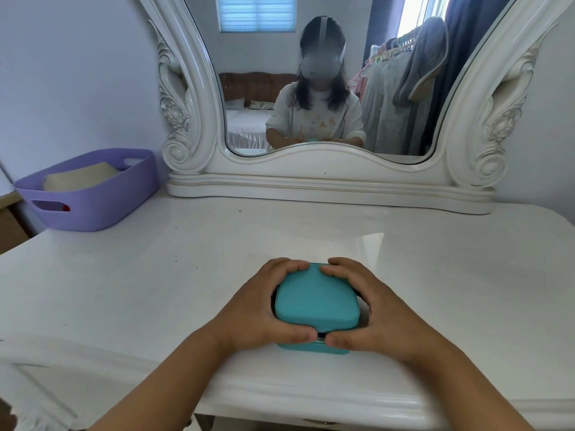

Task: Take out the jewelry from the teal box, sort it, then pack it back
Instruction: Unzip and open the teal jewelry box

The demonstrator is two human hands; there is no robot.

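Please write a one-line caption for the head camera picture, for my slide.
Both hands, left hand and right hand, grip the closed teal box on a white dressing table.

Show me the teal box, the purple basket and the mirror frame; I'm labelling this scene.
teal box (315,298): head view, middle of the closed lid.
purple basket (102,203): head view, front wall, right of the handle slot.
mirror frame (329,185): head view, white base rail below the glass.

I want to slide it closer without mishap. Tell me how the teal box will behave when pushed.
The teal box looks rigid, flat and low, so tipping or rolling seems unlikely. On the glossy tabletop it should slide easily. Its lid looks slightly ajar at the front and might shift.
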